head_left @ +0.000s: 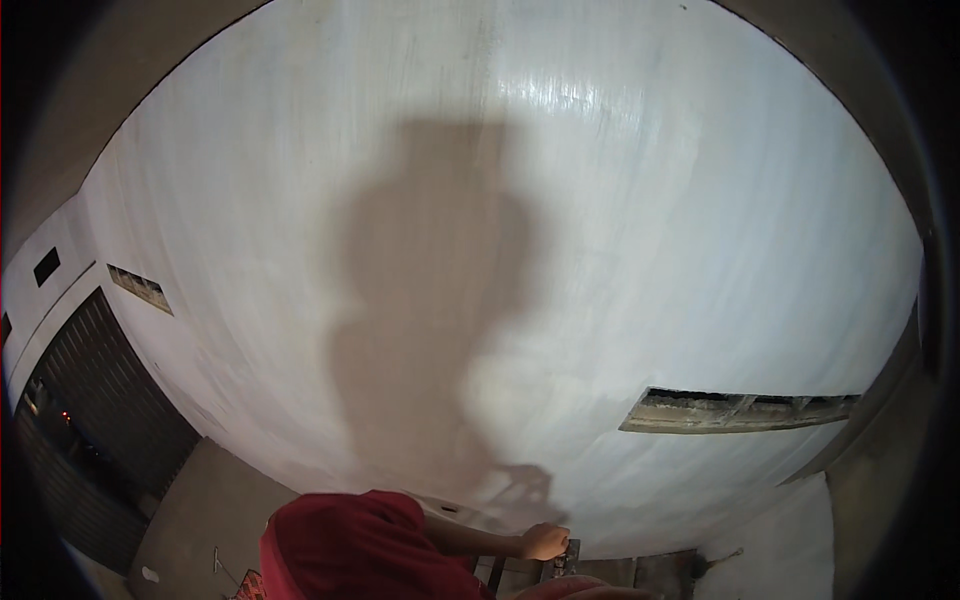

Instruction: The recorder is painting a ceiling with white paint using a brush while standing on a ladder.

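Note:
My left arm, in a dark red sleeve point(350, 545), reaches from the lower edge toward the right. At its end my left hand point(545, 541) is closed in a fist, at the top of a dark, narrow bar-like thing point(572, 556). What the fingers grip is hidden. Below it, a pinkish shape point(580, 588) is cut off by the lower edge; I cannot tell what it is. No fingers of my right hand show.
A large whitewashed wall point(700, 250) carries my shadow point(440, 260). Low on its right is a long recessed slot point(740, 411); a smaller slot point(140, 288) is at left. Beyond stands a dark slatted gate point(110, 400). A dark-headed stick point(722, 558) is at lower right.

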Motion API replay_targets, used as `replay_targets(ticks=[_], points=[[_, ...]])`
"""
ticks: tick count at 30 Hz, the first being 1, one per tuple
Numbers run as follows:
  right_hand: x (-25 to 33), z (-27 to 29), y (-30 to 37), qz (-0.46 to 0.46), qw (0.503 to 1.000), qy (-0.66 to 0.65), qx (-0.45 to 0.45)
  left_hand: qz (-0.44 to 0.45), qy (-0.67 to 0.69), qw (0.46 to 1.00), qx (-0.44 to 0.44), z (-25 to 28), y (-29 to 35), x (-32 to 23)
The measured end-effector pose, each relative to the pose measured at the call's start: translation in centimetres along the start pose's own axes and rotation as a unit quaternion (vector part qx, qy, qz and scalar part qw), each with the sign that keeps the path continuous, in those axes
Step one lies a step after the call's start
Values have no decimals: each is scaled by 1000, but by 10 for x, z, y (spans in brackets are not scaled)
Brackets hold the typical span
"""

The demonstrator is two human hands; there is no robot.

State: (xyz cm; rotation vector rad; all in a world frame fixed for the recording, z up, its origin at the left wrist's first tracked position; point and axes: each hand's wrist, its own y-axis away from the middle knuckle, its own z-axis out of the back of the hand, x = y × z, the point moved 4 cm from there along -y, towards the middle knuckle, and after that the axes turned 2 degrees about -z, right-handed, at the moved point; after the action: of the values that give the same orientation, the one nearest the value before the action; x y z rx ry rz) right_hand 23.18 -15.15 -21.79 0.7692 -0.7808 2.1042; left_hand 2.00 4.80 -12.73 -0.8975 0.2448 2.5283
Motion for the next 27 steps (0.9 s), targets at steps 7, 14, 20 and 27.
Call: replay_targets(ticks=[7,14,20,27], points=[[35,-5,-100,213,948,81,223,20,25,996,-81,1,11,-1],[221,75,-120,-13,940,-180,290,-122,80,943,-299,47,20,-26],[341,131,-143,124,917,-162,342,-316,88,889,-319,187,14,-138],[421,149,-130,171,815,-199,517,-373,130,865,-308,262,14,-158]])
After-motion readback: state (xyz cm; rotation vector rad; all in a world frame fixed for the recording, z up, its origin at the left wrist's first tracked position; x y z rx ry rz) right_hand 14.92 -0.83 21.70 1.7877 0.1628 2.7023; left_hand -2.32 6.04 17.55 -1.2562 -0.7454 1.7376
